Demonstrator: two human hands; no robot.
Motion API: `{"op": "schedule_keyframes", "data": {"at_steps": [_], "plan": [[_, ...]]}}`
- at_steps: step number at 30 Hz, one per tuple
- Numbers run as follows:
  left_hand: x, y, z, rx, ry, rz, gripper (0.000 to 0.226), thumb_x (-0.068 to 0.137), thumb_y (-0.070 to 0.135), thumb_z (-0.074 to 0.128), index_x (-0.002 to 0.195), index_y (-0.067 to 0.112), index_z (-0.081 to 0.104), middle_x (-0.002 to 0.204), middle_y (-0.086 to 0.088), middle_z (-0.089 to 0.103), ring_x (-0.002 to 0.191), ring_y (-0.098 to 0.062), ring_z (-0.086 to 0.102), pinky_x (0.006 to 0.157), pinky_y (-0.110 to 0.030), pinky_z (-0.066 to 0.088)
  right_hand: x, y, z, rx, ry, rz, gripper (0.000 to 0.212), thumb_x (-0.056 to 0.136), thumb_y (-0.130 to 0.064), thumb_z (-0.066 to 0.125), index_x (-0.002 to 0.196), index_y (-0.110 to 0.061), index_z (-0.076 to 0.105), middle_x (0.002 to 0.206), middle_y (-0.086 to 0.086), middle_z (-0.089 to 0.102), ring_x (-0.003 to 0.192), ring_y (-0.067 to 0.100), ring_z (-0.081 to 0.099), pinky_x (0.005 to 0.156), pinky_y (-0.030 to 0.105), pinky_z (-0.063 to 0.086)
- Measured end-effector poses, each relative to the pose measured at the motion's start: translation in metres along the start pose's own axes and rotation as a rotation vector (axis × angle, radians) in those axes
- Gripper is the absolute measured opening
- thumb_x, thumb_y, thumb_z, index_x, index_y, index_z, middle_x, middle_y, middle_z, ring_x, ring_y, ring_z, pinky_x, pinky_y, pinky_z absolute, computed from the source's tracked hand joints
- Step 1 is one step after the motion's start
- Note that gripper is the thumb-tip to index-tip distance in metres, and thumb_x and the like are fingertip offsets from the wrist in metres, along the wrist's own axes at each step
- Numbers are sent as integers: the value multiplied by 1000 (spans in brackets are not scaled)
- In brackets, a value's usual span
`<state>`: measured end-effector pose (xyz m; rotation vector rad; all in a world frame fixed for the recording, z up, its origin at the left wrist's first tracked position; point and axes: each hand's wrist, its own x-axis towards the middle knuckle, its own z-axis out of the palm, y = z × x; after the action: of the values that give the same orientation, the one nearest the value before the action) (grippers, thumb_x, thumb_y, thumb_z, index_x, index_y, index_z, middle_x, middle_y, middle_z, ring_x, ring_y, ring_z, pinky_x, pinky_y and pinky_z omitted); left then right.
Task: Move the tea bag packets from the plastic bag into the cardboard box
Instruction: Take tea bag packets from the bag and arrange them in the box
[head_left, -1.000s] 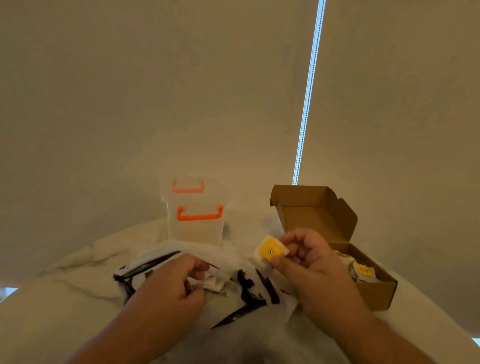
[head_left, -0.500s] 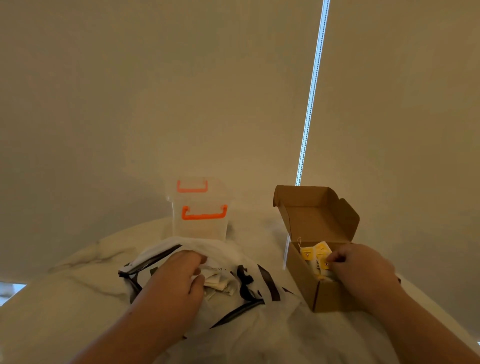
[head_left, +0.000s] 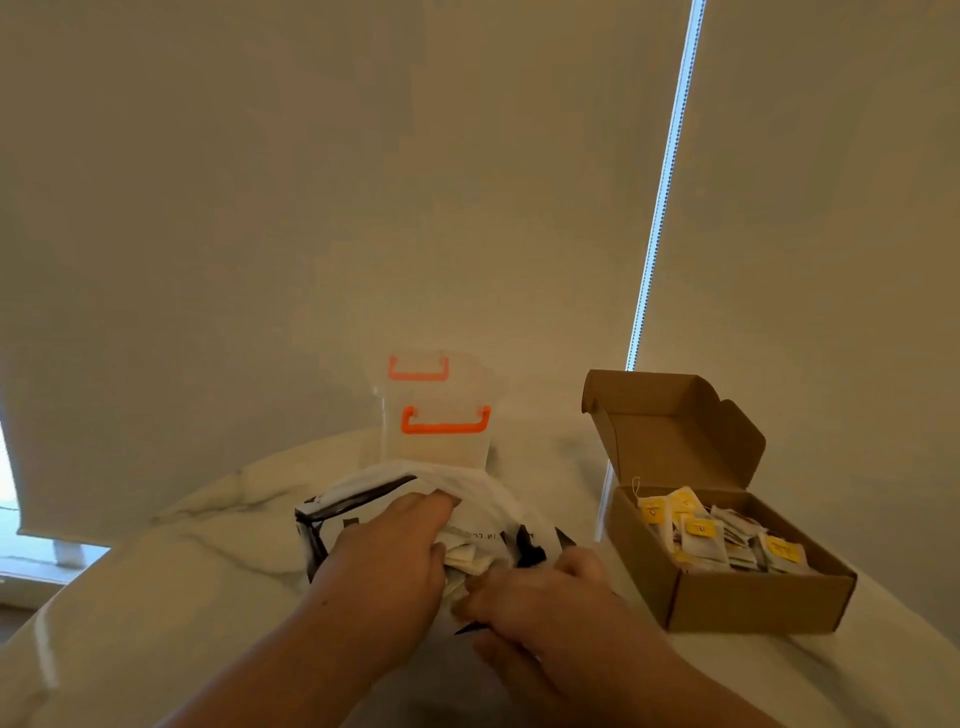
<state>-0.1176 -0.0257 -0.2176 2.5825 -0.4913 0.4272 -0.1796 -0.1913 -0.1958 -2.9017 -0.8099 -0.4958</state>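
Right hand (head_left: 540, 597) returned from cardboard box (head_left: 727, 603) to plastic bag (head_left: 467, 480), container (head_left: 441, 447) behind.

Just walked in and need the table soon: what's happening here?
A person is emptying a plastic bag on the table. The left hand lifts its rim while the right hand reaches among the tea bag packets inside. The open cardboard box at the right already holds many of them; some remain in the bag.
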Motion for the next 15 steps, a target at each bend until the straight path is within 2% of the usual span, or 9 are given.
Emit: {"op": "schedule_keyframes", "data": {"at_steps": [2, 3, 5, 7, 9, 13, 15], "plan": [[2, -1, 1, 31, -5, -8, 30, 97, 32, 41, 126, 41, 43, 129, 16, 52, 109, -15, 58, 92, -34, 49, 0, 3, 0, 4, -145, 96, 35, 101, -42, 39, 133, -36, 50, 111, -8, 59, 102, 13, 45, 92, 29, 19], [4, -1, 2, 43, -11, -12, 29, 97, 30, 41, 124, 39, 45, 126, 15, 55, 108, -12, 59, 91, -31, 49, -1, 7, 1, -5, -171, 95, 37, 101, -45, 37, 133, -33, 51, 109, -5, 58, 101, 15, 42, 91, 29, 20], [6, 0, 5, 58, -20, -19, 29, 97, 25, 43, 123, 38, 48, 119, 13, 60, 103, -7, 59, 88, -26, 50, -3, 12, 6, -5, -210, 117, 42, 101, -51, 33, 128, -29, 56, 117, -3, 61, 96, 16, 40, 87, 31, 20], [7, 1, 8, 68, -22, -27, 31, 96, 23, 45, 123, 40, 48, 117, 14, 61, 99, -5, 60, 85, -24, 50, -1, 12, 9, 22, -270, 209, 46, 100, -55, 29, 123, -28, 59, 118, -3, 62, 89, 13, 35, 84, 34, 19], [9, 1, 10, 53, -31, -62, 33, 94, 26, 48, 124, 41, 48, 119, 17, 60, 100, -5, 60, 86, -25, 51, 1, 14, 13, 12, -296, 248, 51, 99, -59, 26, 116, -27, 62, 111, -5, 62, 86, 12, 34, 84, 36, 19], [16, 0, 10, 152, -115, -155, 33, 92, 32, 52, 124, 39, 55, 123, 10, 61, 109, -12, 59, 94, -32, 51, 1, 17, 19, -35, -322, 282, 59, 96, -65, 23, 109, -25, 64, 101, -6, 63, 86, 12, 37, 92, 42, 21], [18, -3, 13, 221, -149, -173, 38, 90, 35, 53, 128, 37, 55, 127, 7, 60, 114, -16, 57, 96, -33, 50, 1, 16, 19, -42, -318, 293, 58, 95, -66, 24, 104, -25, 64, 91, -9, 58, 87, 12, 38, 95, 44, 21]]}}
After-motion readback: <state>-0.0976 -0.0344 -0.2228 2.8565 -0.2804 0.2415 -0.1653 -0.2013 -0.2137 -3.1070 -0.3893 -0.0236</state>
